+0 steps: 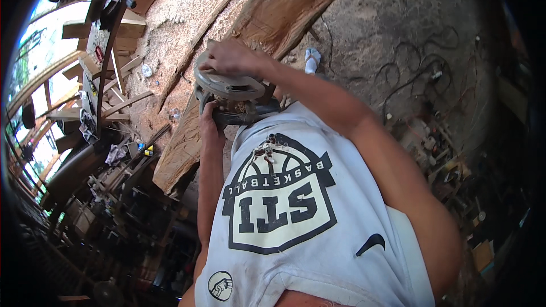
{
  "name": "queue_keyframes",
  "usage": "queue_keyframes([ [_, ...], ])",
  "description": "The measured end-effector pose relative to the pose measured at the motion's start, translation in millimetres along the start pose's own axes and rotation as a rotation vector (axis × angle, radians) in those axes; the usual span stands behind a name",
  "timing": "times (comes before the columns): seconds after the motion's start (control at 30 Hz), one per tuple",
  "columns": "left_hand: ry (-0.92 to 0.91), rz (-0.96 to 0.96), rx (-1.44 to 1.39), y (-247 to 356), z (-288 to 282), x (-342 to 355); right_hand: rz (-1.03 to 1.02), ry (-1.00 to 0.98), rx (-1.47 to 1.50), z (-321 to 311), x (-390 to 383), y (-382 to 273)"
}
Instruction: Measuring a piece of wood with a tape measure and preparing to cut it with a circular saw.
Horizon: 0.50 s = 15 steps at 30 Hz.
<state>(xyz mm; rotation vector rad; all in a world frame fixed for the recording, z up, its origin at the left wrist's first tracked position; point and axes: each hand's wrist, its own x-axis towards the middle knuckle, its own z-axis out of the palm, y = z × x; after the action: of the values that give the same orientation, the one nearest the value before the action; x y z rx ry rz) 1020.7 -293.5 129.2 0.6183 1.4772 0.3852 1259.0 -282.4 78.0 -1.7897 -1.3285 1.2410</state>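
Observation:
A circular saw [239, 87] with a round, pale metal guard and a dark body is held in front of my waist, tilted over a long wooden slab [273, 17]. Wood shavings show in the opening of the saw. My left hand [209, 112] grips the near left side of the saw, its thumb up and its fingers mostly hidden. Across the top, my right hand [232, 58] has its fingers curled over the far left rim of the guard. Whether those fingers also pinch something small is hidden.
Wood shavings [187, 5] cover the ground beyond the slab. Loose boards [122, 34] and offcuts are piled at the left. A dark cable [406, 59] lies in loops on the dirt floor at the right. My foot in a light sock [312, 57] stands beside the slab.

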Motion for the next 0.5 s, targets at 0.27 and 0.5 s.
queue_keyframes([
  [0.27, -0.14, -0.02, -0.154, -14.9, -58.1, 14.6, -0.215, -0.24, -0.214, -6.4, 75.2, -34.9],
  [0.5, -0.16, -0.133, -0.407, -39.8, -144.3, 70.8, -0.328, -0.287, -0.424, 53.8, 105.7, -102.5],
])
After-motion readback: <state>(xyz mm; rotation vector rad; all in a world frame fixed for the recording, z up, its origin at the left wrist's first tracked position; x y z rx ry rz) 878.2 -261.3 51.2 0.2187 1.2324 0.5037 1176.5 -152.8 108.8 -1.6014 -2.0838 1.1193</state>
